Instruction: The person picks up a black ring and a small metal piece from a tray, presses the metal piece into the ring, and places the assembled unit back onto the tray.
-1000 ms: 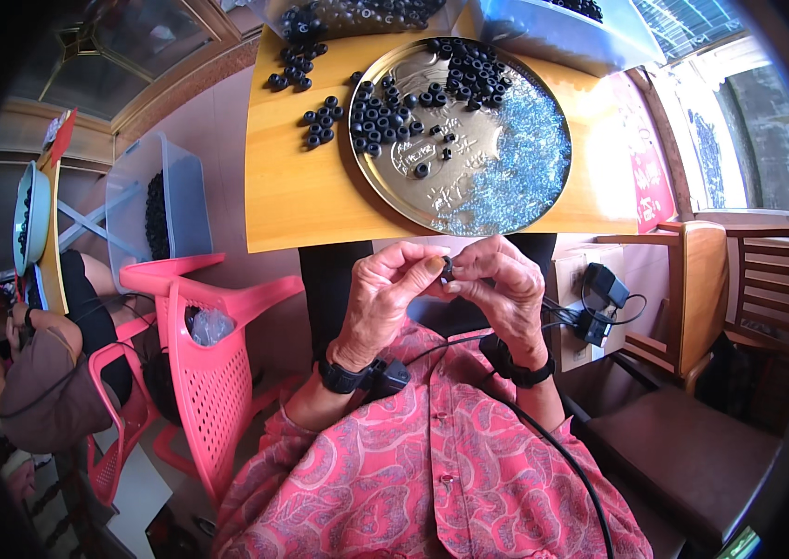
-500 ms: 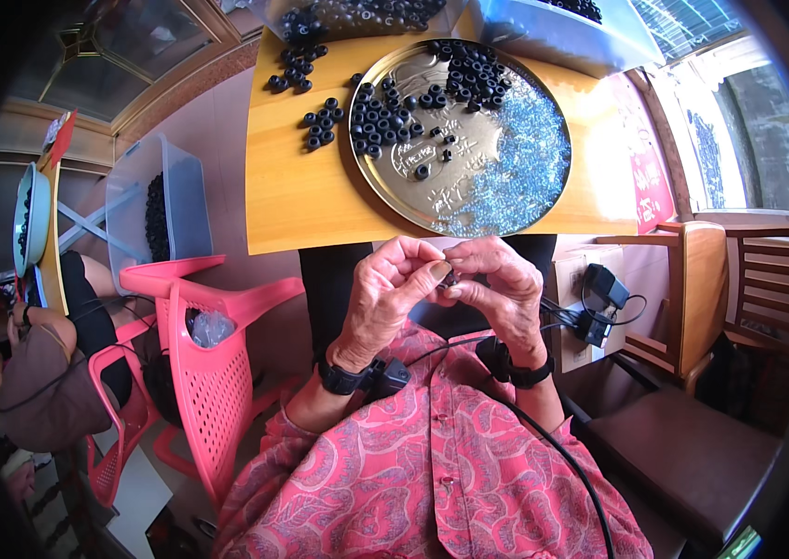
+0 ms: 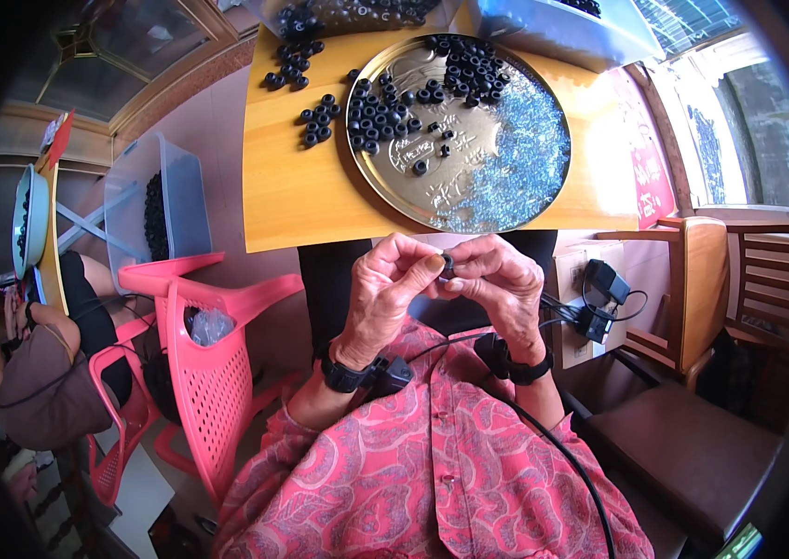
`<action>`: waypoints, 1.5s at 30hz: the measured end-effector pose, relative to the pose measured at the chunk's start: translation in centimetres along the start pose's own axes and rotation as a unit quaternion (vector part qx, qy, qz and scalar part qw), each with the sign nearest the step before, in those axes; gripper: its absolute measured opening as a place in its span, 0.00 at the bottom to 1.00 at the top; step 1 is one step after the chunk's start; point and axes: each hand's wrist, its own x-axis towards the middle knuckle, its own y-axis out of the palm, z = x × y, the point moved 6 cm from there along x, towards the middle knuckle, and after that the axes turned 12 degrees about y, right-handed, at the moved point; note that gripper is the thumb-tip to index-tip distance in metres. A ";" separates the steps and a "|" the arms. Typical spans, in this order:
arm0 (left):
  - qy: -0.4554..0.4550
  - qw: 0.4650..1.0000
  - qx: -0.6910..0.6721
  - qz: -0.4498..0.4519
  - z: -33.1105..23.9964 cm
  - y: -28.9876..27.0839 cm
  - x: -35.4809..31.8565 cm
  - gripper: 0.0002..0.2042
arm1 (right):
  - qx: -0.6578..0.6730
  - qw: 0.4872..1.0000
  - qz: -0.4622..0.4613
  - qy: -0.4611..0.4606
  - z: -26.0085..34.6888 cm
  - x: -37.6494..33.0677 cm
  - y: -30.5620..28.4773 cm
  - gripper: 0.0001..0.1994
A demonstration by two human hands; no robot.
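Just below the table's near edge, my left hand point(image 3: 383, 296) and my right hand point(image 3: 502, 287) meet fingertip to fingertip. Between them is a small black ring-shaped part point(image 3: 448, 267), pinched from both sides; fingers partly cover it. Beyond the hands, a round metal tray point(image 3: 458, 172) lies on the table. Its left and far portions carry many black ring-shaped parts point(image 3: 380, 118), a few of them apart near the middle. Tiny clear bluish pieces point(image 3: 527, 140) are spread thickly over its right side.
Loose black parts point(image 3: 320, 119) lie on the wooden table point(image 3: 287, 200) left of the tray. A blue plastic bin point(image 3: 562, 39) stands behind it. Pink chair point(image 3: 213, 391) at left, with a seated person point(image 3: 54, 382) beyond. Black adapters point(image 3: 604, 289) rest on a carton at right.
The black part has turned between my fingertips and shows more plainly. My fingers have shifted slightly; both hands stay in about the same place.
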 end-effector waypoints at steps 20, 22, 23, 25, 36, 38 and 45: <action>-0.005 0.999 0.026 0.019 -0.5 0.2 0.4 0.06 | 0.144 0.981 0.037 0.126 -1.5 -0.1 0.5 0.18; -0.004 0.999 0.026 0.022 -0.4 0.0 0.4 0.06 | 0.136 0.984 0.040 0.106 -1.4 0.0 0.7 0.18; -0.002 0.999 0.026 0.028 -0.5 0.1 0.4 0.05 | 0.128 0.987 0.044 0.086 -1.3 0.0 0.8 0.18; 0.001 0.999 0.026 0.034 -0.6 0.1 0.5 0.05 | 0.110 0.991 0.045 0.065 -1.3 0.1 0.7 0.18; 0.001 1.000 0.009 0.023 -0.5 0.4 0.1 0.06 | 0.072 0.997 0.017 0.035 -1.2 -0.4 0.7 0.17; -0.006 1.000 -0.001 0.015 -1.0 0.7 0.1 0.06 | 0.068 0.997 0.011 -0.015 -0.8 -0.4 0.7 0.17; 0.032 0.999 0.003 0.005 -0.6 0.7 0.0 0.12 | 0.088 0.996 0.014 -0.007 -1.0 -0.5 0.7 0.16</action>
